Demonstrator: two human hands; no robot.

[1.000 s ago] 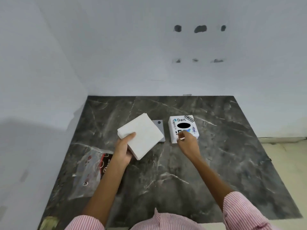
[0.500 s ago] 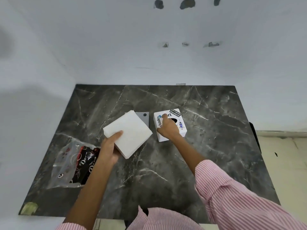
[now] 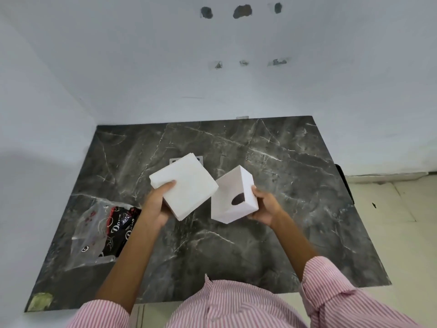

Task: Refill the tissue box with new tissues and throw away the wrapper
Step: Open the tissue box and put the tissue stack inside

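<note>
My left hand [image 3: 155, 204] holds a thick white stack of tissues [image 3: 186, 185] above the dark marble table [image 3: 295, 197], thumb on top of the stack. Just to its right, my right hand [image 3: 264, 207] grips the white tissue box [image 3: 233, 192], lifted off the table and tilted, with a dark oval hole showing on one face. The stack and the box nearly touch at one corner. The empty clear wrapper [image 3: 101, 230] with black and red print lies flat on the table at the left.
A small grey plate [image 3: 199, 159] lies on the table behind the tissue stack, mostly hidden by it. White walls close in the table at the back and left. Pale floor tiles [image 3: 390, 209] show at the right, past the table's edge.
My right hand has picked the tissue box up off the table and turned it, so its printed top is hidden. The left hand still holds the tissue stack, now beside the box.
</note>
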